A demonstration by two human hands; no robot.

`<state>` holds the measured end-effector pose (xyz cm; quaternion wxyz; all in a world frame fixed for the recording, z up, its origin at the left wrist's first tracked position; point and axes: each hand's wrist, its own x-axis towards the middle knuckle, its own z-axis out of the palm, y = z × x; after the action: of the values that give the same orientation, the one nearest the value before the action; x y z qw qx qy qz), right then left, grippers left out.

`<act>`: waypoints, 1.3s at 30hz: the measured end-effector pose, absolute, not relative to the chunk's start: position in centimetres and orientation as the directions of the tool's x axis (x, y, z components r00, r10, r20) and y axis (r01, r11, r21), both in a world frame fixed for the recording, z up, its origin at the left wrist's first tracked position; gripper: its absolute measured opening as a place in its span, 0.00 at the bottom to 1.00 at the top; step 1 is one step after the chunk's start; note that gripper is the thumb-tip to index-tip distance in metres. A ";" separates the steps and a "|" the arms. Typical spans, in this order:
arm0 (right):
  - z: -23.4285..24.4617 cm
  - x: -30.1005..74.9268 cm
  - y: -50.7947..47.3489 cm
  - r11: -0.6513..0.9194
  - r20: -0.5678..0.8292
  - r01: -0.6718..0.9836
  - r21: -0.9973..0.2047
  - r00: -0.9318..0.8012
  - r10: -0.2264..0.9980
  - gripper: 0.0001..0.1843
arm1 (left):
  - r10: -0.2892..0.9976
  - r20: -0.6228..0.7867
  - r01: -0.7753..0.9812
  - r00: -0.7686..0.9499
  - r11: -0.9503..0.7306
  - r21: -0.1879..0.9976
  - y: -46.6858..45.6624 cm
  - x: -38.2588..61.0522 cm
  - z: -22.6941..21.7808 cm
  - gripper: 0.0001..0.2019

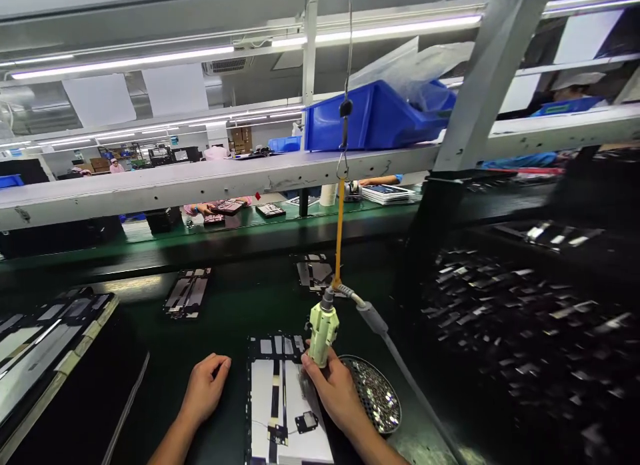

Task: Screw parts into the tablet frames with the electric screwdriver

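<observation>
My right hand [334, 389] is closed around a pale green electric screwdriver [323, 330], held upright over the top right of an open tablet chassis [280, 405] lying on the dark green bench. The tool hangs from an orange cord [339, 232] and has a grey cable [380, 328] running off to the right. My left hand [206, 386] rests on the bench just left of the chassis, fingers loosely curled, holding nothing. A round dish of small screws [376, 393] sits right beside my right hand.
Two more chassis [187, 292] [315, 273] lie farther back on the bench. A stack of panels [35, 348] fills the left edge. A black bin of small parts [525, 325] stands right. A blue bin [373, 117] sits on the overhead shelf. Other workers sit beyond.
</observation>
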<state>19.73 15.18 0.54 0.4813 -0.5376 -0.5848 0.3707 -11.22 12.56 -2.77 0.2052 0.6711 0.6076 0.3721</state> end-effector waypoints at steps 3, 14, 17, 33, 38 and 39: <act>0.2 19.8 15.2 0.149 0.164 0.302 -0.942 0.026 0.986 0.26 | 0.970 0.241 0.665 -0.022 -0.166 0.729 12.4 -11.1 -2.6 0.26; -0.8 20.3 15.6 0.160 0.169 0.294 -0.942 0.007 0.986 0.26 | 0.970 0.244 0.656 -0.023 -0.170 0.735 12.1 -10.8 -2.1 0.26; -1.0 20.3 15.6 0.156 0.164 0.300 -0.941 -0.001 0.987 0.27 | 0.974 0.225 0.658 -0.021 -0.156 0.736 12.2 -10.8 -2.1 0.26; -0.7 19.7 14.7 0.201 0.223 0.293 -0.935 0.042 0.974 0.20 | 0.980 0.199 0.637 -0.026 -0.137 0.759 12.0 -11.6 -3.4 0.26; -0.3 19.5 14.3 0.210 0.244 0.347 -0.914 0.056 0.968 0.16 | 0.983 0.182 0.652 -0.029 -0.119 0.749 12.3 -12.5 -4.7 0.25; -0.2 19.5 14.2 0.213 0.247 0.354 -0.911 0.055 0.967 0.15 | 0.982 0.185 0.653 -0.023 -0.126 0.747 12.3 -12.6 -4.9 0.25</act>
<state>19.50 14.23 -0.21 0.4840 -0.5416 -0.6100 0.3167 -12.57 12.33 -4.85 0.2305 0.6600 0.6196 0.3569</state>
